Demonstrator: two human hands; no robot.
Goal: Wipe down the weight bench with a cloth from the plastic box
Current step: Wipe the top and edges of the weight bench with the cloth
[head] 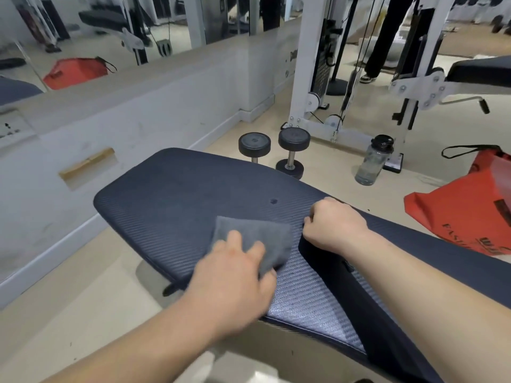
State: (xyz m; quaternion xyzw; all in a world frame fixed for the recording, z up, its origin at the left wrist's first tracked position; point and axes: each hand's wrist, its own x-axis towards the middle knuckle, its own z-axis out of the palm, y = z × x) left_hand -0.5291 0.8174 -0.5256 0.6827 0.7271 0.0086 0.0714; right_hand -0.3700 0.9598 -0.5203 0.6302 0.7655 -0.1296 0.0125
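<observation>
The weight bench (pixel 177 194) has a dark blue ribbed pad that runs from the middle of the view to the lower right. A grey cloth (pixel 257 236) lies flat on the pad. My left hand (pixel 235 280) presses on the cloth's near edge, fingers gripping it. My right hand (pixel 334 225) is a closed fist resting on the pad just right of the cloth, at the gap between the pad's two sections. The plastic box is not in view.
Two black dumbbells (pixel 290 150) stand on the floor beyond the bench. A clear water bottle (pixel 373 161) and an orange bag (pixel 464 214) are to the right. A white cable machine (pixel 318 78) and a person's legs (pixel 384 37) stand behind. A low white wall (pixel 138 106) with mirrors runs along the left.
</observation>
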